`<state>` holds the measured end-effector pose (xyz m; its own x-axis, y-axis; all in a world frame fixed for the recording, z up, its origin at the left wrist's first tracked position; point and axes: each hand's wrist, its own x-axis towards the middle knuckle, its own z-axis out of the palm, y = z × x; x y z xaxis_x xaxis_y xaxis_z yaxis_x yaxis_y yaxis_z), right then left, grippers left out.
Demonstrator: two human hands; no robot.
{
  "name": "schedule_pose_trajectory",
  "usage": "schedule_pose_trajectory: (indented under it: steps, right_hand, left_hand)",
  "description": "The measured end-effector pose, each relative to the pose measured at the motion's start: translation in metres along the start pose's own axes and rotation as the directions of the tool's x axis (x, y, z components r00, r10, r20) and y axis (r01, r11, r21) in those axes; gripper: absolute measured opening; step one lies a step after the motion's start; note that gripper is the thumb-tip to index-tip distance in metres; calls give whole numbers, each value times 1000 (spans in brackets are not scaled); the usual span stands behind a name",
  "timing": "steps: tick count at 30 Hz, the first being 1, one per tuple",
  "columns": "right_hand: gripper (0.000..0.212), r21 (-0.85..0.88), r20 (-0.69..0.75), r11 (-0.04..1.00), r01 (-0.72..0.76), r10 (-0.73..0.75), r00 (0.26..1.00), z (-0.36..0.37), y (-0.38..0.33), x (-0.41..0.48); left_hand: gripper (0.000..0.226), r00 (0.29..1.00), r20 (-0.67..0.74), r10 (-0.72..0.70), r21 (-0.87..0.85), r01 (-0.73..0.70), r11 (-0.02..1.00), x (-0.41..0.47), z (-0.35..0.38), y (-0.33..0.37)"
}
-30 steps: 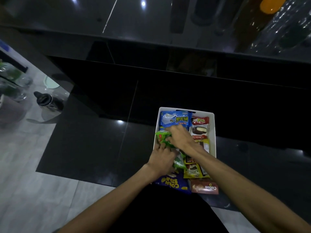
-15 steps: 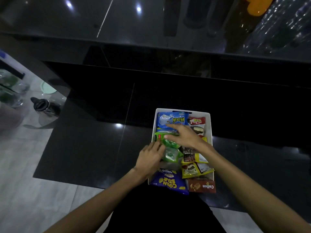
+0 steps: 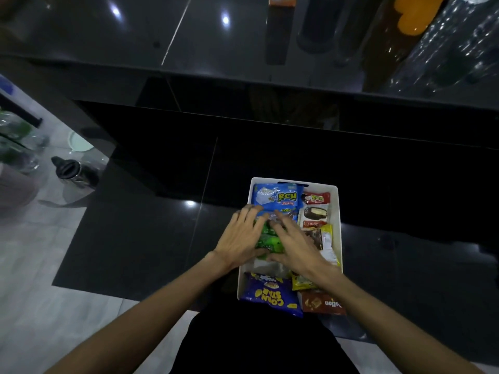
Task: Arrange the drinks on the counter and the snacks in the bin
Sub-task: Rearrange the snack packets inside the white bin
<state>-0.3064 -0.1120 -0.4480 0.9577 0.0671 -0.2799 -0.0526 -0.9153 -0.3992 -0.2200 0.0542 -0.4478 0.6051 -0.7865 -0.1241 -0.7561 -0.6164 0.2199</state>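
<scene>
In the white bin (image 3: pixel 335 225) on the dark floor, both hands lie flat with fingers spread on green packets (image 3: pixel 267 237) at its middle. The left hand (image 3: pixel 241 238) and right hand (image 3: pixel 293 245) press down, gripping nothing. Beyond them in the bin is a blue bag (image 3: pixel 276 198); nearer is a purple bag (image 3: pixel 270 294). Bottles (image 3: pixel 407 20) stand on the counter (image 3: pixel 135 31) beyond the bin.
</scene>
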Motion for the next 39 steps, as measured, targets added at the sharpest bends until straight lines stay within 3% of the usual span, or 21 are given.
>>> schedule_pose_trajectory:
  steps: [6,9,12,16,19,24,28,33,37,39]
  right_hand:
    - [112,-108,10,992,-66,68,998,11,2,-2]
    - [118,-140,-45,981,-135,130,990,15,12,-9]
    - [122,-157,-33,970,-186,183,983,20,22,-18]
    - [105,-197,-108,960,-200,181,977,17,19,-19]
    - [92,-222,-174,957,-189,152,973,14,13,-15]
    - [91,-252,-112,953,-171,147,983,23,5,-15]
    - [85,-278,-116,943,-182,155,981,23,1,-10]
    - [88,-239,-62,943,-232,224,973,19,-1,-4]
    - [115,-21,82,986,-168,169,982,-2,17,-4]
    - [110,60,44,978,-199,197,979,-19,34,-9]
  left_hand:
    - [117,955,268,125,8,-132,991,5,2,-18]
    - [121,962,238,136,26,-146,989,4,6,-14]
    - [110,976,168,141,28,-148,989,0,13,-5]
    - [92,980,54,189,61,-192,979,2,12,-4]
    - [97,984,91,154,80,-161,984,3,5,-10]
    - [95,987,153,47,103,-63,993,-4,10,0]
    - [102,991,137,-11,307,-32,951,-4,5,13]
    - [98,985,156,67,306,-113,945,0,13,24]
    - [87,993,111,51,298,-82,951,3,20,22]
    - [89,994,90,62,293,-86,952,6,24,20]
